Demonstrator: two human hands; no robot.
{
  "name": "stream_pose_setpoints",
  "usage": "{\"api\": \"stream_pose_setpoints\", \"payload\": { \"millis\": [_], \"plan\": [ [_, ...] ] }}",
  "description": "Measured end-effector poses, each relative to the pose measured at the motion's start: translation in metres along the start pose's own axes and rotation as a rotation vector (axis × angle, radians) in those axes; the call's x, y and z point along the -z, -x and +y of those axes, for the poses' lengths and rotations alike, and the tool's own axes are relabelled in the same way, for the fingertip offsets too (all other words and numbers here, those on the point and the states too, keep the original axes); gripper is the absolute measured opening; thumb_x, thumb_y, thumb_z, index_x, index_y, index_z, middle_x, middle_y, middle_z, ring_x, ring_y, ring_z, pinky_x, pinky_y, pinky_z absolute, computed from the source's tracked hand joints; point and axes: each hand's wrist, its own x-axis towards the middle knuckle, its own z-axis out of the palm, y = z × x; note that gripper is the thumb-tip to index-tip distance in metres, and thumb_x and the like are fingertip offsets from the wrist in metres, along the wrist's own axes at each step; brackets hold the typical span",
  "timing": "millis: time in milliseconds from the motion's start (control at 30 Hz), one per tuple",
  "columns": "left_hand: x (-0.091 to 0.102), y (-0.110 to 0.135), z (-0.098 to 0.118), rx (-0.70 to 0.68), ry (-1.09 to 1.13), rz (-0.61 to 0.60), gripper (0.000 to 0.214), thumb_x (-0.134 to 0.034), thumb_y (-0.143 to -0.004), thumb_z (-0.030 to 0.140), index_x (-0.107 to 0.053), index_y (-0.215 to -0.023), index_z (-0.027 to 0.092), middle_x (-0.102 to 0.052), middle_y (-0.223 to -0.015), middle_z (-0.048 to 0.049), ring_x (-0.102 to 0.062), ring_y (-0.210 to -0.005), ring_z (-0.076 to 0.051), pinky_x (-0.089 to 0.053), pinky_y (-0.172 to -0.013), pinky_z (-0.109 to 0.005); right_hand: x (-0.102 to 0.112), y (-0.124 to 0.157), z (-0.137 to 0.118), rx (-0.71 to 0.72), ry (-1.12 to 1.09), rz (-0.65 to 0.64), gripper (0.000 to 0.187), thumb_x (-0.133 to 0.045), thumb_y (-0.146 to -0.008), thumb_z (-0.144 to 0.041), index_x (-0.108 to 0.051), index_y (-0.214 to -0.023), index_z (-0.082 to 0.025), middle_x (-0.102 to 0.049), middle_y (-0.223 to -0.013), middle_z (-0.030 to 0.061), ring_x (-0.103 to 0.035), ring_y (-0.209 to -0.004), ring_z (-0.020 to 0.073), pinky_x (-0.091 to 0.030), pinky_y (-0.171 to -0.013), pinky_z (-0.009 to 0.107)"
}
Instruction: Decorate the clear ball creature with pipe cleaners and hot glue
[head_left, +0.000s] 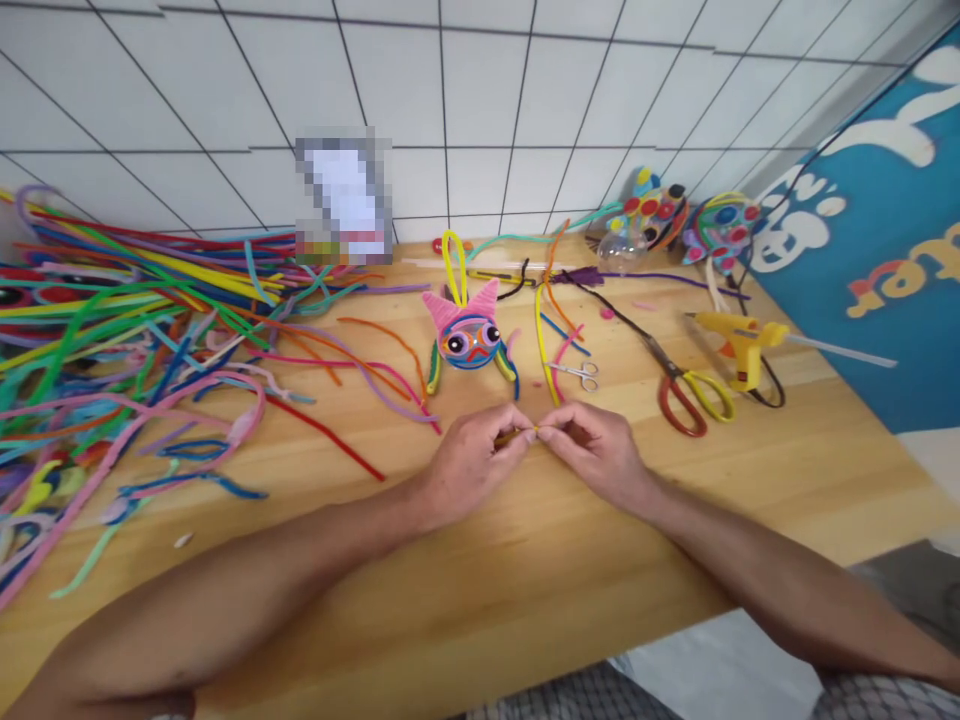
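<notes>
Short yellow pipe cleaner piece (525,431) sits pinched between both hands, just above the wooden table (525,590), near the middle of its near half. The left hand (472,465) comes in from the near left on a long, bare forearm laid low over the wood. Its knuckles face up and its thumb and forefinger are closed on the left end of the piece. The right hand (596,450) reaches in from the near right at a matching slant, with its fingertips clamped on the right end. The two hands meet tip to tip, so only a small stretch of the piece shows between them, and its full length cannot be told.

Just beyond the hands, further from the person, stands a pink cat-like figure (466,330) with pointed ears, round eyes and a yellow loop on top. To its right lie small silver scissors (579,373) among loose yellow, orange and blue strands. Further right lie large scissors (686,392) with one red and one yellow handle, and beyond them a yellow glue gun (739,345) with a black cord. A wide heap of coloured pipe cleaners (127,330) covers the left side of the table. At the far right, against the tiled wall (525,90), lean two round multicoloured figures (652,215).
</notes>
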Motion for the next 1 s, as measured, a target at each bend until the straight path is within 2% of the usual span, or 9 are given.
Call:
{"api": "stream_pose_setpoints", "payload": {
  "millis": [133,267,367,500,600,700,833,900,1000],
  "plan": [
    [0.0,-0.001,-0.001,-0.003,0.014,0.013,0.015,-0.061,-0.097,0.025,-0.07,-0.089,0.017,-0.056,-0.065,0.0063,-0.046,-0.059,-0.009,-0.034,-0.061,-0.024,-0.002,-0.002,-0.001,-0.019,0.031,-0.007,0.011,-0.071,-0.097,-0.026,-0.072,-0.086,-0.022,-0.075,-0.074,-0.0014,-0.062,-0.059,0.011,-0.048,-0.056,0.023],
    [0.004,-0.004,-0.005,0.037,0.058,0.045,0.018,-0.06,-0.096,0.03,-0.072,-0.09,0.017,-0.058,-0.068,0.0049,-0.046,-0.06,-0.01,-0.034,-0.059,-0.024,0.012,-0.012,0.0,-0.009,0.118,0.082,0.012,-0.072,-0.098,-0.035,-0.074,-0.095,-0.023,-0.079,-0.084,0.0014,-0.07,-0.072,0.016,-0.058,-0.07,0.029],
    [0.006,-0.008,-0.009,0.085,0.088,0.105,0.022,-0.062,-0.095,0.036,-0.073,-0.091,0.017,-0.059,-0.071,0.0034,-0.048,-0.063,-0.011,-0.035,-0.061,-0.025,0.04,-0.023,-0.001,-0.033,0.27,0.178,0.014,-0.072,-0.097,-0.037,-0.076,-0.1,-0.024,-0.081,-0.09,0.0029,-0.072,-0.08,0.0193,-0.06,-0.079,0.035],
    [0.008,-0.011,-0.012,0.117,0.142,0.138,0.022,-0.064,-0.094,0.038,-0.073,-0.089,0.018,-0.06,-0.073,0.0022,-0.051,-0.066,-0.013,-0.039,-0.064,-0.026,0.093,-0.025,-0.002,-0.138,0.529,0.207,0.017,-0.072,-0.097,-0.039,-0.08,-0.099,-0.025,-0.082,-0.094,0.006,-0.073,-0.081,0.0226,-0.058,-0.079,0.038],
    [0.009,-0.011,-0.014,0.131,0.178,0.154,0.021,-0.065,-0.094,0.038,-0.072,-0.088,0.02,-0.062,-0.073,0.0018,-0.052,-0.068,-0.014,-0.039,-0.064,-0.026,0.129,-0.011,0.009,-0.246,0.732,0.248,0.021,-0.07,-0.095,-0.042,-0.08,-0.096,-0.024,-0.082,-0.093,0.0084,-0.074,-0.084,0.0261,-0.057,-0.082,0.042],
    [0.007,-0.012,-0.016,0.165,0.201,0.169,0.02,-0.067,-0.093,0.04,-0.072,-0.088,0.021,-0.064,-0.074,0.0016,-0.054,-0.069,-0.015,-0.039,-0.063,-0.027,0.153,0.011,0.028,-0.425,0.848,0.261,0.027,-0.067,-0.094,-0.046,-0.078,-0.095,-0.022,-0.082,-0.092,0.01,-0.075,-0.084,0.0271,-0.056,-0.082,0.042],
    [0.006,-0.012,-0.016,0.19,0.211,0.168,0.021,-0.068,-0.092,0.041,-0.071,-0.088,0.021,-0.065,-0.075,0.0018,-0.055,-0.069,-0.015,-0.04,-0.064,-0.028,0.16,0.032,0.05,-0.575,0.854,0.198,0.032,-0.066,-0.095,-0.05,-0.077,-0.104,-0.021,-0.082,-0.095,0.0098,-0.074,-0.089,0.0262,-0.056,-0.082,0.039],
    [0.006,-0.012,-0.015,0.189,0.212,0.165,0.021,-0.068,-0.092,0.042,-0.07,-0.088,0.021,-0.065,-0.076,0.0019,-0.055,-0.069,-0.015,-0.041,-0.065,-0.028,0.154,0.034,0.057,-0.582,0.862,0.162,0.034,-0.067,-0.095,-0.048,-0.075,-0.112,-0.02,-0.082,-0.102,0.0113,-0.074,-0.094,0.0269,-0.057,-0.086,0.041],
    [0.007,-0.012,-0.015,0.192,0.206,0.166,0.022,-0.067,-0.092,0.043,-0.07,-0.088,0.021,-0.066,-0.077,0.0018,-0.055,-0.07,-0.015,-0.041,-0.066,-0.028,0.143,0.03,0.06,-0.571,0.934,0.112,0.043,-0.067,-0.095,-0.045,-0.071,-0.128,-0.016,-0.077,-0.124,0.0182,-0.072,-0.111,0.0315,-0.057,-0.101,0.047]
  ]
}}
